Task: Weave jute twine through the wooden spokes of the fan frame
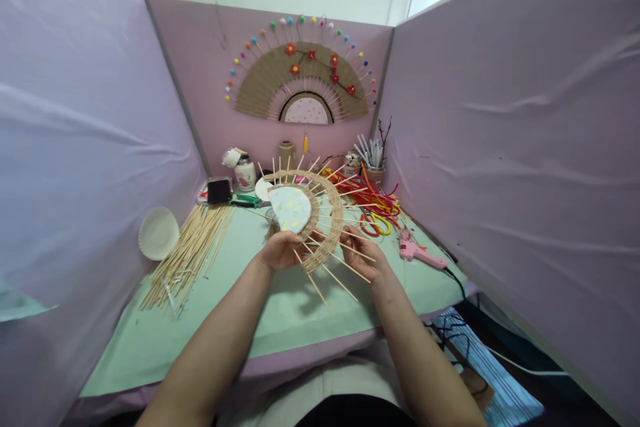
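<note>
Between my two hands, above the green tabletop, is a half-round fan [334, 227] of thin wooden sticks with twine woven across them in a curved band. A pale patterned half-circle [291, 208] forms its centre, edged with twine. My left hand [283, 250] is closed on the lower edge near that centre. My right hand [361, 255] grips the woven band and sticks at the right side, its fingers partly behind them. The stick ends spread out past the band, tilted with the fan to the right.
Bamboo sticks [193, 250] lie in a pile at left beside a white dish [159, 233]. Green-handled pliers [247, 201], red and yellow scissors [375, 223] and coloured strands [380, 199] lie farther back. A pink glue gun [420, 252] rests at right. A finished fan [260, 88] hangs on the back panel.
</note>
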A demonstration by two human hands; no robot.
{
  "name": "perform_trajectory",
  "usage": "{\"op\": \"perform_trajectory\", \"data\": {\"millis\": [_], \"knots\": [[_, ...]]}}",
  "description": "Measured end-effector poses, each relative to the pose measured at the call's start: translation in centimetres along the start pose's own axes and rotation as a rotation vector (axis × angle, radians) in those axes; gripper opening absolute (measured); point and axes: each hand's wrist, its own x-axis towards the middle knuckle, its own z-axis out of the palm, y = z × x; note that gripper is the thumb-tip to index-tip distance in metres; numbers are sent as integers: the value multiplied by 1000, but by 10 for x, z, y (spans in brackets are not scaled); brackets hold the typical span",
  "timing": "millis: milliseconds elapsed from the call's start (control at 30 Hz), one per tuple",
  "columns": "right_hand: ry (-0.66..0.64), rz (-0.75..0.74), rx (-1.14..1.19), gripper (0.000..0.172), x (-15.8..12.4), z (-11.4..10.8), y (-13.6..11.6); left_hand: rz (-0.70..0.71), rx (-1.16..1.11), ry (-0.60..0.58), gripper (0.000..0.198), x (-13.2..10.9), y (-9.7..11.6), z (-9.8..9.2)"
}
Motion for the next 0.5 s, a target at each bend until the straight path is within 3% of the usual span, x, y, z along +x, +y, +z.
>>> {"op": "perform_trajectory", "data": {"millis": [333,500], "knots": [[-68,-49,-83,11,-11,5,-1,-20,31,-68,54,1,-8,11],[35,-172,-267,14,-18,3,-7,-79,72,-104,48,0,-5,5]]}}
